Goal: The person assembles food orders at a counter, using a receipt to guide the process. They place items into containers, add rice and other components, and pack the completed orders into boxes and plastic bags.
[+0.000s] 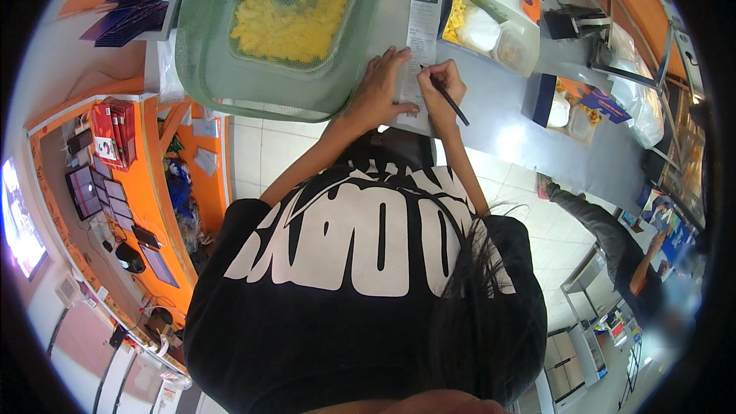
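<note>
Steel counter (521, 126), white tiled floor (261, 153), orange cabinets (153, 207)

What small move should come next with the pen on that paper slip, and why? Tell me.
Probably keep the left hand pressing the long white paper slip flat on the grey counter while the right hand moves the thin black pen along: its tip is at the slip's edge.

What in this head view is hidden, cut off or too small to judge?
- Paper slip: its print is too small, and its lower part is covered by the left hand and right hand.
- Pen: tip contact unclear.
- Green mesh cover: top cut by the frame edge.
</note>
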Available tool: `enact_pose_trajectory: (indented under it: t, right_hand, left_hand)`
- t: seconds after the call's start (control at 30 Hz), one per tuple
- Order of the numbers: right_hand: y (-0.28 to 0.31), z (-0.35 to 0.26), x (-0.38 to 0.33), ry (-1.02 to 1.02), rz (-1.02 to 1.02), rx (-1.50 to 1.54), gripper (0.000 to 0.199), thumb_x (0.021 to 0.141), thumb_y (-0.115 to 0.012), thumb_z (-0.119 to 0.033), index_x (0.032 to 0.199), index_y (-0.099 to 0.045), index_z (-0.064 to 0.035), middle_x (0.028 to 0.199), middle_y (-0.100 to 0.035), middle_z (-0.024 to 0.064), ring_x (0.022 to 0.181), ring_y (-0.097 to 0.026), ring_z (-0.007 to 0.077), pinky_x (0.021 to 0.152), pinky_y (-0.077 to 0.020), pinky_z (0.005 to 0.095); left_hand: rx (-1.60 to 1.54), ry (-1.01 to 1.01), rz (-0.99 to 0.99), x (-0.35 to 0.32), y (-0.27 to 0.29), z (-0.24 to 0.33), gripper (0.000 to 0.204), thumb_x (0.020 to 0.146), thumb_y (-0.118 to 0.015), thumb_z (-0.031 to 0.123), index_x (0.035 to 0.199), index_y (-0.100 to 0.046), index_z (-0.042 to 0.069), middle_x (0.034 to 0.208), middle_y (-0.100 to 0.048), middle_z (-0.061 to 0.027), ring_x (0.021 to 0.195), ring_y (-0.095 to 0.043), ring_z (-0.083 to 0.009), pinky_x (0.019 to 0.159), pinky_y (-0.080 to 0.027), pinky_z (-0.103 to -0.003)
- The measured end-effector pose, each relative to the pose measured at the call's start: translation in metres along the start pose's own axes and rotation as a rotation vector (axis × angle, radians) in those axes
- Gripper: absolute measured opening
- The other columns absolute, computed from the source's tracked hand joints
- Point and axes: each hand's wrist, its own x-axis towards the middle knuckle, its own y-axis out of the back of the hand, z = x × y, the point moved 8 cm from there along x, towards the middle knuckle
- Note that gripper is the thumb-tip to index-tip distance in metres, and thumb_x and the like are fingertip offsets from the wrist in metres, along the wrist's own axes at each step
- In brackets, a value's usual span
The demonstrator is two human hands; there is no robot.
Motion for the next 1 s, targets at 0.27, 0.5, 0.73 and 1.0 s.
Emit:
enact_pose_trajectory:
  t: [0.27,0.5,0.73,1.0]
  right_hand:
    - [0.017,-0.005,-0.003,-0.089,0.165,0.157,0.011,0.089,-0.059,-0.009,0.083,-0.053,-0.0023,0.060,-0.059,0.0042,0.049,-0.049,0.0053,0.046,-0.0391,0.0227]
    - [0.217,-0.048,-0.019,-0.079,0.799,-0.036,0.062,0.102,-0.023,-0.044,0.090,-0.065,0.0001,0.069,-0.062,0.0054,0.061,-0.055,0.0107,0.057,-0.0428,0.0237]
    - [0.302,-0.227,0.118,0.494,0.517,0.112,0.023,0.099,-0.046,-0.020,0.110,-0.058,-0.0039,0.098,-0.064,0.0080,0.072,-0.056,0.0096,0.062,-0.0426,0.0223]
    - [0.176,-0.366,0.305,0.964,0.305,-0.603,0.024,0.078,-0.072,-0.023,0.101,-0.070,-0.0152,0.104,-0.067,0.0072,0.092,-0.064,0.0225,0.080,-0.0490,0.0324]
  left_hand:
    - [-0.005,0.051,-0.014,0.000,-0.001,-0.001,0.100,0.061,-0.085,0.029,0.139,-0.026,0.005,0.145,-0.034,-0.0150,0.138,-0.027,-0.0377,0.113,-0.020,-0.053]
    - [0.084,0.020,-0.041,-0.003,-0.011,0.004,0.101,0.059,-0.085,0.036,0.138,-0.029,0.006,0.147,-0.034,-0.0128,0.139,-0.022,-0.0382,0.113,-0.017,-0.054]
    - [0.148,0.075,-0.039,0.000,-0.014,0.008,0.097,0.059,-0.085,0.040,0.134,-0.033,0.007,0.147,-0.035,-0.0105,0.141,-0.018,-0.0373,0.114,-0.012,-0.054]
    - [0.096,0.131,-0.033,-0.001,-0.010,0.010,0.098,0.056,-0.085,0.043,0.134,-0.038,0.007,0.146,-0.037,-0.0091,0.142,-0.019,-0.0345,0.115,-0.011,-0.052]
